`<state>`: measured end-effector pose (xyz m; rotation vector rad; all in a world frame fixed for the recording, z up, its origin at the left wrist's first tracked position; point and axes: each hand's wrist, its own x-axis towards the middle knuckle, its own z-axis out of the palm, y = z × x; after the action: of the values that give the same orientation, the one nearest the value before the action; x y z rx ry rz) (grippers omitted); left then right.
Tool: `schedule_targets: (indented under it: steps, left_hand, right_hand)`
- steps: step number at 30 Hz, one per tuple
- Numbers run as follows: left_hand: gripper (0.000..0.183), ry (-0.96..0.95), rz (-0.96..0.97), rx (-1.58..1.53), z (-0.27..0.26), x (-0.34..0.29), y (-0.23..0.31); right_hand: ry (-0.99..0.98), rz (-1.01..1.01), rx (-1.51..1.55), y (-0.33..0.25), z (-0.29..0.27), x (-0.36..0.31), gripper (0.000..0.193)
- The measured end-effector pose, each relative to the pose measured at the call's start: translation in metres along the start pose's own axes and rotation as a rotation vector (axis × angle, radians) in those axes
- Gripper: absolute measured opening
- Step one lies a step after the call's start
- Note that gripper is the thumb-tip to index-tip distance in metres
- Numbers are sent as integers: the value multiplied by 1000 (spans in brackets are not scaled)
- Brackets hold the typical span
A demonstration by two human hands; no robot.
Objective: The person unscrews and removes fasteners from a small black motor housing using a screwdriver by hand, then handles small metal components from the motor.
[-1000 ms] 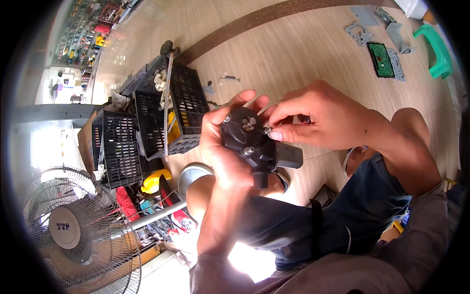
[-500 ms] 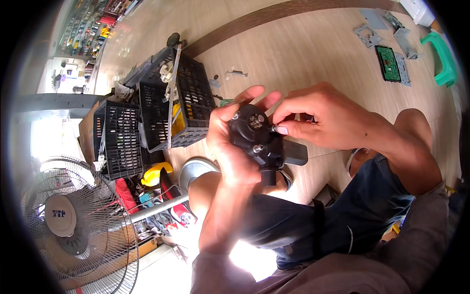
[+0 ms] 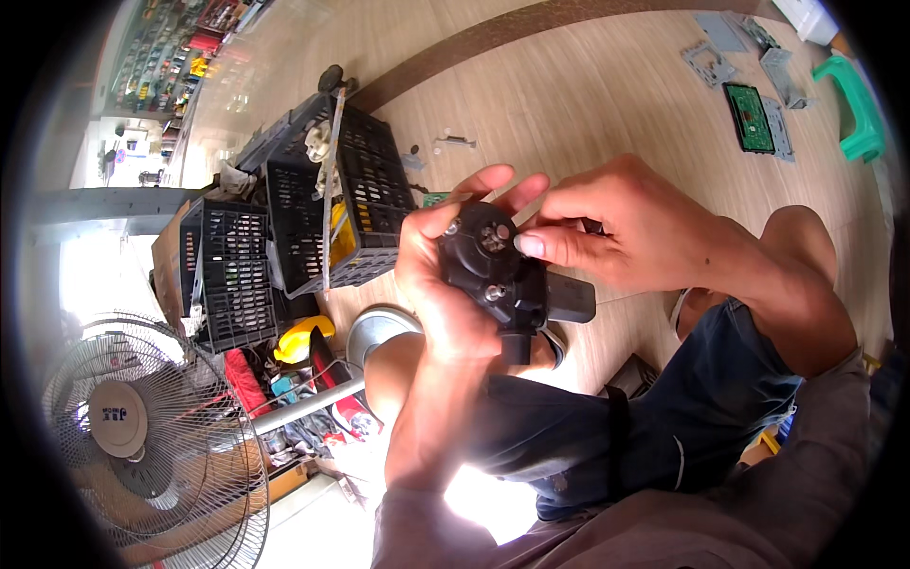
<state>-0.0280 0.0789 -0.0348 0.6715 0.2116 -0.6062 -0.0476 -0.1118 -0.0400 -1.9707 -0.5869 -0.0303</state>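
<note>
My left hand (image 3: 444,294) is wrapped around a round black motor-like housing (image 3: 466,268) and holds it up above my knees. Shiny metal screws (image 3: 494,293) sit around its face, and a recess (image 3: 494,237) with small metal parts shows near the top. A dark grey block (image 3: 572,298) sticks out on its right, and a short black stub points down. My right hand (image 3: 607,228) pinches at the housing's right edge, thumb and forefinger pressed together. Whatever lies between those fingertips is hidden by the thumb.
Black plastic crates (image 3: 374,190) stand at left, near a standing fan (image 3: 118,417) and a yellow object (image 3: 301,339). A metal bowl (image 3: 374,327) is beside my leg. On the floor at far right lie a green circuit board (image 3: 749,119), metal plates (image 3: 709,64) and a green plastic piece (image 3: 858,109).
My right thumb and fingertips have shifted slightly left over the housing's edge, covering the small metal piece that showed there. The housing has barely moved in my left hand.
</note>
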Motion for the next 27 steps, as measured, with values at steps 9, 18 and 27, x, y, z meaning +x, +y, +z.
schedule_targets:
  steps: [9, 18, 27]
  left_hand:
    - [54, 19, -3, 15, 0, 4, -3]
    - [57, -10, -49, -7, 3, 3, 0]
    - [59, -106, -62, -138, 0, 0, 2]
  right_hand:
    - [0, 28, -16, 2, 4, -6, 12]
    - [69, -92, -3, 4, 4, -7, 12]
    - [98, -157, 24, 2, 6, -6, 14]
